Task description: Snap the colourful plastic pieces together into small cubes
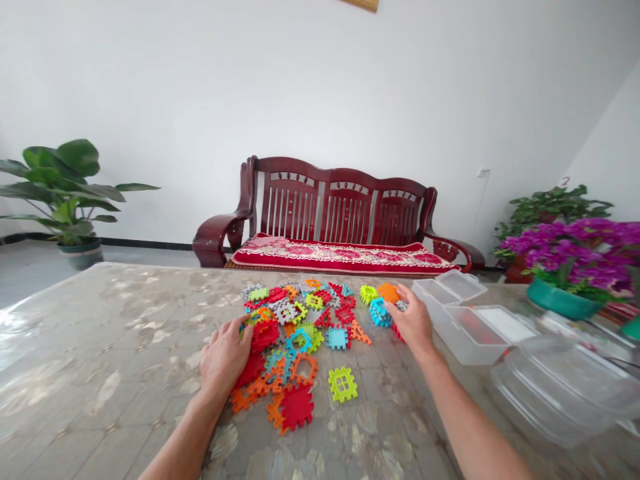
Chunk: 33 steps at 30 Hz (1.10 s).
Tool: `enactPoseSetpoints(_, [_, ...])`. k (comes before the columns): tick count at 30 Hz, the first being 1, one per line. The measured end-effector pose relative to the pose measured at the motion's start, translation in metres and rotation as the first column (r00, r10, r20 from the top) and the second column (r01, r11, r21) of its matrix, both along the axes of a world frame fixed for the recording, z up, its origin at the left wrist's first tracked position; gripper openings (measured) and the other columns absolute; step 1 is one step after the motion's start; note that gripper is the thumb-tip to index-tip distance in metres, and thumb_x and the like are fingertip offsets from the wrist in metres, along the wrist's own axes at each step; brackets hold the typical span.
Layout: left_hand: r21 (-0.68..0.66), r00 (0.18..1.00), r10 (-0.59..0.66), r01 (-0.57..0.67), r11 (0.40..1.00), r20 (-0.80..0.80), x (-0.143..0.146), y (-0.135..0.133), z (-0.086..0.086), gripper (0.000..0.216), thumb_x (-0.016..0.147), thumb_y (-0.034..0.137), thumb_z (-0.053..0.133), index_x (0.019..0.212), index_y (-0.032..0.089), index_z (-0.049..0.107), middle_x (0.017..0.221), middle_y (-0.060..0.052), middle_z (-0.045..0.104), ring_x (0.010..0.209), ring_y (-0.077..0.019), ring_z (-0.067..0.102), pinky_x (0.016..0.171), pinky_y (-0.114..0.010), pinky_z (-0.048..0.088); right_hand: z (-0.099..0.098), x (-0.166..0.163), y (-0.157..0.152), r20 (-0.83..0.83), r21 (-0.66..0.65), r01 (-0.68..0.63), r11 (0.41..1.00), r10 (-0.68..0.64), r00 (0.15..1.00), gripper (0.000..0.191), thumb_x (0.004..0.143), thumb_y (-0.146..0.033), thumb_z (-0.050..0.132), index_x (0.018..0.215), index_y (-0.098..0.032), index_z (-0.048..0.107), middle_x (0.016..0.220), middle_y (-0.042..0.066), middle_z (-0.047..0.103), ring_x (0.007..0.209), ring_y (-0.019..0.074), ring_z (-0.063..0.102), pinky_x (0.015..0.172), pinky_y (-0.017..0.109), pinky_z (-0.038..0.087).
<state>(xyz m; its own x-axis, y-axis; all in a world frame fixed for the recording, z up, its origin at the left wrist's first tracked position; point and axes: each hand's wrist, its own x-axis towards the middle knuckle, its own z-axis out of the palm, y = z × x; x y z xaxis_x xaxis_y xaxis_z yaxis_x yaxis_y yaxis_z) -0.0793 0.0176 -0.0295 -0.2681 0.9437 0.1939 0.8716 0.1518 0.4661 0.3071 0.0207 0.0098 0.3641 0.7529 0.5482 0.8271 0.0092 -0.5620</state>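
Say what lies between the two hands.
The head view shows, from the left hand to the right hand: a large heap of toothed plastic building tiles, a narrow strip of tabletop, then a smaller tile cluster.

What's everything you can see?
Toothed flat plastic pieces: many, multicoloured, on table
Roundish plastic piece: one, orange, beside pile
Clear plastic boxes: two, see-through, right
Rounded clear plastic container: one, see-through, right front
Glossy patterned table: one, grey-brown, front
Purple flowers in teal bowl: one bunch, right
Leafy potted plants: two, green, far left and right
Carved wooden bench: one, dark red, behind table
Patterned seat cover: one, red, on bench
Walls: two, white, back and right
Frame edge: one, gold, top
Wall socket: one, white, back
Left hand: one, at pile's left side
Right hand: one, touching the orange piece
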Motion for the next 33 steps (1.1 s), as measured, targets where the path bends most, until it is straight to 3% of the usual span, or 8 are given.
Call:
enactPoseSetpoints(4, [0.006,1.0,-0.003,0.003,1.0,-0.006,0.0,-0.001,0.001,0.048,0.09,0.042,0.029,0.123,0.026,0.06,0.125,-0.009,0.062,0.111,-0.0302,0.057,0.094,-0.045,0.042,0.011,0.047,0.026,-0.075,-0.137,0.139,0.981,-0.151,0.986,0.063,0.074,-0.04,0.062,0.132,-0.02,0.049,0.123,0.009,0.063,0.108,0.024,0.06,0.091,0.034,0.046])
enactPoseSetpoints(8, [-0.006,1.0,-0.008,0.008,1.0,0.003,0.001,-0.001,0.001,0.049,0.091,0.043,0.028,0.124,0.026,0.058,0.125,-0.01,0.062,0.113,-0.0307,0.056,0.095,-0.046,0.041,0.006,0.07,0.047,0.022,-0.299,0.207,0.932,-0.21,0.977,0.063,0.072,-0.04,0.063,0.131,-0.021,0.05,0.12,0.007,0.065,0.107,0.0262,0.061,0.089,0.036,0.047])
enactPoseSetpoints(12, [-0.015,1.0,-0.002,0.002,1.0,-0.002,0.001,-0.001,0.001,0.049,0.091,0.044,0.027,0.125,0.026,0.057,0.126,-0.009,0.061,0.115,-0.03,0.055,0.096,-0.046,0.041,-0.001,0.073,0.06,0.13,-0.318,0.274,0.908,-0.244,0.961,0.061,0.071,-0.042,0.064,0.128,-0.024,0.053,0.116,0.006,0.067,0.104,0.0279,0.062,0.085,0.036,0.047])
enactPoseSetpoints(18, [-0.006,1.0,-0.01,0.01,1.0,0.008,0.0,0.0,-0.001,0.048,0.091,0.043,0.028,0.124,0.027,0.058,0.126,-0.01,0.061,0.116,-0.0308,0.054,0.097,-0.047,0.04,-0.002,0.073,0.07,0.162,-0.384,0.302,0.872,-0.259,0.952,0.065,0.071,-0.043,0.064,0.131,-0.025,0.051,0.115,0.008,0.068,0.105,0.0296,0.062,0.084,0.039,0.048])
enactPoseSetpoints(23, [-0.002,1.0,0.004,-0.004,1.0,0.008,0.002,-0.001,0.001,0.047,0.091,0.042,0.029,0.124,0.026,0.059,0.125,-0.01,0.061,0.116,-0.03,0.054,0.097,-0.045,0.04,0.003,0.07,0.066,0.13,-0.365,0.253,0.896,-0.22,0.967,0.056,0.074,-0.044,0.062,0.126,-0.025,0.055,0.117,0.006,0.067,0.107,0.0282,0.062,0.088,0.039,0.047])
enactPoseSetpoints(26, [-0.012,1.0,0.007,-0.006,1.0,0.008,0.003,-0.001,0.003,0.047,0.091,0.041,0.03,0.124,0.027,0.059,0.125,-0.009,0.062,0.115,-0.0295,0.055,0.096,-0.045,0.04,0.005,0.055,0.057,0.049,-0.238,0.166,0.957,-0.159,0.986,0.047,0.078,-0.036,0.056,0.123,-0.023,0.057,0.116,0.005,0.068,0.107,0.0245,0.062,0.092,0.037,0.046])
enactPoseSetpoints(29, [-0.011,1.0,0.004,-0.003,1.0,0.007,0.002,-0.001,0.003,0.047,0.091,0.041,0.029,0.124,0.026,0.059,0.125,-0.01,0.062,0.114,-0.0298,0.055,0.096,-0.045,0.041,0.004,0.021,0.04,-0.068,-0.074,-0.082,0.994,0.077,0.995,0.041,0.078,-0.032,0.054,0.117,-0.02,0.061,0.111,0.007,0.069,0.103,0.0208,0.063,0.093,0.034,0.046])
enactPoseSetpoints(33, [-0.013,1.0,-0.001,0.001,1.0,0.02,0.001,-0.001,0.001,0.047,0.091,0.042,0.03,0.125,0.026,0.058,0.125,-0.01,0.061,0.115,-0.0303,0.055,0.096,-0.045,0.04,-0.002,-0.041,0.0,-0.005,-0.034,-0.432,0.901,0.432,0.902,0.032,0.08,-0.037,0.056,0.106,-0.021,0.067,0.108,0.008,0.069,0.104,0.0229,0.061,0.094,0.039,0.045])
